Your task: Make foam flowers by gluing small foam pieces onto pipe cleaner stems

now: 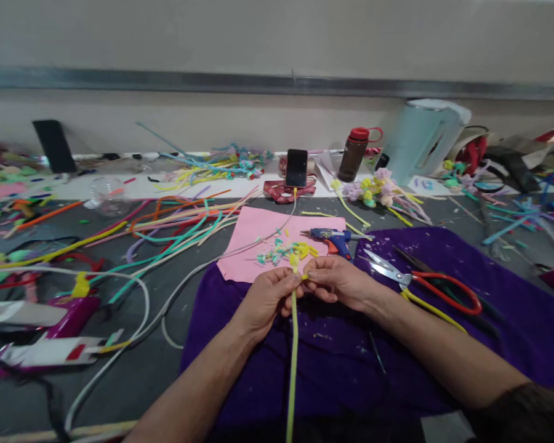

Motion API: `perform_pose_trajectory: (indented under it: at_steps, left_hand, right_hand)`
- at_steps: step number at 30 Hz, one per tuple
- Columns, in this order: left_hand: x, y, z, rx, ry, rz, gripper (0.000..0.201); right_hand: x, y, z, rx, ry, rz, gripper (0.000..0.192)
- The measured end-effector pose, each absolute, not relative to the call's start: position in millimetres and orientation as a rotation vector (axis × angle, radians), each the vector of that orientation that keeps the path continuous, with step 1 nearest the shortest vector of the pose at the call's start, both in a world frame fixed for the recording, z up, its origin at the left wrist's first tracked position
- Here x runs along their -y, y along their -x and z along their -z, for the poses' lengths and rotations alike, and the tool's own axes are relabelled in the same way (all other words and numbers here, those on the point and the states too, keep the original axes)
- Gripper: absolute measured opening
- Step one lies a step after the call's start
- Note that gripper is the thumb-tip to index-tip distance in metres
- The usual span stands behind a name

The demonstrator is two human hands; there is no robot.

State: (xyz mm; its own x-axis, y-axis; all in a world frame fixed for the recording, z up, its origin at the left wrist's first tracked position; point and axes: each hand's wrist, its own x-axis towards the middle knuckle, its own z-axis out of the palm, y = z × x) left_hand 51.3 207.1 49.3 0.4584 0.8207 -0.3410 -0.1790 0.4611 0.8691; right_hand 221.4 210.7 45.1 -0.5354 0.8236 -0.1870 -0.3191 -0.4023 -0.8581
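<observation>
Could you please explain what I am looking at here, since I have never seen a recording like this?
There is no machine: a person wears a camera on the head, looking down at their own two bare hands. The left hand and right hand together pinch the top of a long yellow-green pipe cleaner over a purple cloth. Beyond the hands lie a pink sheet with small cut bits, a blue glue gun, red-handled scissors, loose pipe cleaners and a charging phone.
</observation>
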Motion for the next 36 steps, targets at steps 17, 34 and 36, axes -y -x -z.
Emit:
perform_pose_trajectory:
  at_steps: [17,34,36]
  left_hand:
    - [-208,-49,-55,-0.906,-0.889,-0.737,0.029]
    - [-205,-46,-55,-0.784,-0.848,-0.822,0.026]
    - [-205,-45,-56,-0.754,-0.832,-0.833,0.025]
  right_hand:
    - [-232,-271,-74,2.136,2.239,0.113,0.045]
    - [-243,-289,-66,1.277,1.515,-1.005,0.025]
    - [-238,-286,-70,1.145,1.271,-1.131,0.030]
